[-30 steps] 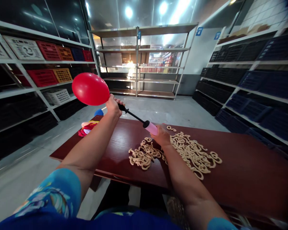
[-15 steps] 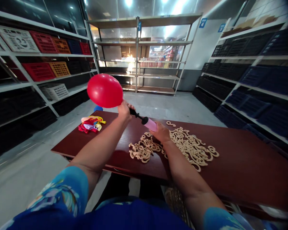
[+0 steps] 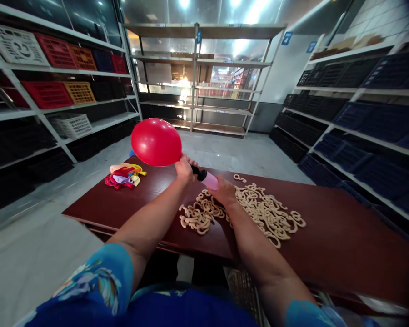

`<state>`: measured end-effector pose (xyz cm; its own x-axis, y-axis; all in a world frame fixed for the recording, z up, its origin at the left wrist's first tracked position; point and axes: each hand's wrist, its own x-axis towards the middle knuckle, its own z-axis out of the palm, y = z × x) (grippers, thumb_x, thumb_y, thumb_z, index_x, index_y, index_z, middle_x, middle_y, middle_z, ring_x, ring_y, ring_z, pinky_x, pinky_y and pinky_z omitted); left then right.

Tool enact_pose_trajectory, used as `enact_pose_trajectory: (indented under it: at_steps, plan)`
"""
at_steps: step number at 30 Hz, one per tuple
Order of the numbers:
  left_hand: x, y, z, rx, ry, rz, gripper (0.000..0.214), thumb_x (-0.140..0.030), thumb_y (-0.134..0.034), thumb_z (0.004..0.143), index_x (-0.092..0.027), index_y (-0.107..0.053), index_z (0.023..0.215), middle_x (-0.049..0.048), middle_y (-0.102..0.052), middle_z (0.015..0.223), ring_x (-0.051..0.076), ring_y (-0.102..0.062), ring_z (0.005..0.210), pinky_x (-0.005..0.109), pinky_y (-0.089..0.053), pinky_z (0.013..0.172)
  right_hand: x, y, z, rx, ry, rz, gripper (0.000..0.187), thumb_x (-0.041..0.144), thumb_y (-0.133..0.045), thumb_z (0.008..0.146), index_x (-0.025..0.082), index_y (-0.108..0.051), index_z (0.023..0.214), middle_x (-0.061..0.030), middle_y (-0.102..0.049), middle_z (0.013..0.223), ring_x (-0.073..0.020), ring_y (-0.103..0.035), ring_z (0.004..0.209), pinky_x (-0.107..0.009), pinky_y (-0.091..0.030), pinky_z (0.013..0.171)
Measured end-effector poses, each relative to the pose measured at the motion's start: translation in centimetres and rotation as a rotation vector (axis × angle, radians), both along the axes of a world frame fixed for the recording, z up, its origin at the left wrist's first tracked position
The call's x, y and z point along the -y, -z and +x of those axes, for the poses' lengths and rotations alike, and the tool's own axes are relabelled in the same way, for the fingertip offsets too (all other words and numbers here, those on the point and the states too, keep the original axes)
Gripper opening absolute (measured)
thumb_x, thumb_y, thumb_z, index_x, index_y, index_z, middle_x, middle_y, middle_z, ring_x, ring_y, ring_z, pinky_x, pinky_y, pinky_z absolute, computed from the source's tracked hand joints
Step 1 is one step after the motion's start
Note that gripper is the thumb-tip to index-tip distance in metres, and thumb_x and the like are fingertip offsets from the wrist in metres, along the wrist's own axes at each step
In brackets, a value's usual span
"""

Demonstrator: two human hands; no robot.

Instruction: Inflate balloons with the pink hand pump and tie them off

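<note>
A round, inflated red balloon (image 3: 156, 142) is up over the far left part of the table. My left hand (image 3: 185, 167) is closed at its neck, around the black end of a balloon pump (image 3: 210, 180); the fingers hide where the two meet. My right hand (image 3: 224, 190) wraps the pump's pink barrel, near the table middle. Only a short black stretch of the pump shows between my hands. Left of them lies a pile of limp, uninflated balloons (image 3: 123, 176) in red, yellow, purple and pink.
Many beige curved, S-shaped pieces (image 3: 271, 209) spread over the dark red table (image 3: 330, 218), right of and below my hands. Part of a blue round thing (image 3: 132, 153) shows behind the red balloon. Shelves with crates (image 3: 51, 95) stand left and right, and a rack (image 3: 221, 111) at the back.
My hands have drawn closer together, and the black rod that showed between them is now mostly out of sight. The balloon has moved slightly right and down in view.
</note>
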<state>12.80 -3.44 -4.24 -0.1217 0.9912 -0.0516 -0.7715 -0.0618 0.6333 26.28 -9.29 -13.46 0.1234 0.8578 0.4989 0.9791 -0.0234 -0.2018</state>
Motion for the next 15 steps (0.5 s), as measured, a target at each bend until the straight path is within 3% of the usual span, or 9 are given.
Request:
enact_pose_trajectory:
  at_steps: [4,11,13,15]
  plan:
    - [-0.1,-0.7,-0.1,-0.018,0.042,0.005,0.037,-0.038,-0.048,0.08,-0.02,-0.026,0.056,-0.0068,-0.028,0.042,0.008,-0.037,0.035,0.022,-0.036,0.041,0.3,-0.4,0.5,-0.022,0.011,0.003,0.042,0.043,-0.055,0.071,0.018,-0.051,0.104,-0.006,-0.063,0.087,-0.0192,-0.058,0.078,-0.026,-0.037,0.064]
    - [-4.4,-5.0,-7.6,0.01,-0.061,0.019,0.036,-0.038,-0.048,0.08,-0.02,-0.027,0.057,-0.0073,-0.028,0.042,0.008,-0.037,0.033,0.021,-0.035,0.041,0.1,-0.8,0.7,0.006,0.002,0.01,0.04,0.041,-0.057,0.07,0.017,-0.052,0.102,-0.0061,-0.062,0.086,-0.0186,-0.057,0.077,-0.027,-0.036,0.066]
    - [-4.4,-4.8,-8.1,0.029,-0.09,0.013,0.036,-0.038,-0.049,0.079,-0.02,-0.028,0.057,-0.0075,-0.029,0.043,0.008,-0.036,0.033,0.021,-0.035,0.041,0.0,-0.7,0.4,0.0,0.009,-0.032,0.041,0.042,-0.059,0.068,0.018,-0.052,0.101,-0.0055,-0.062,0.085,-0.0182,-0.057,0.073,-0.027,-0.036,0.063]
    - [-3.7,-3.5,-7.1,0.03,-0.094,0.009,0.035,-0.037,-0.049,0.08,-0.02,-0.028,0.057,-0.0075,-0.029,0.043,0.008,-0.036,0.033,0.021,-0.034,0.04,0.1,-0.6,0.0,0.004,0.001,-0.06,0.041,0.044,-0.06,0.067,0.019,-0.052,0.099,-0.0047,-0.062,0.083,-0.0182,-0.057,0.071,-0.026,-0.035,0.06]
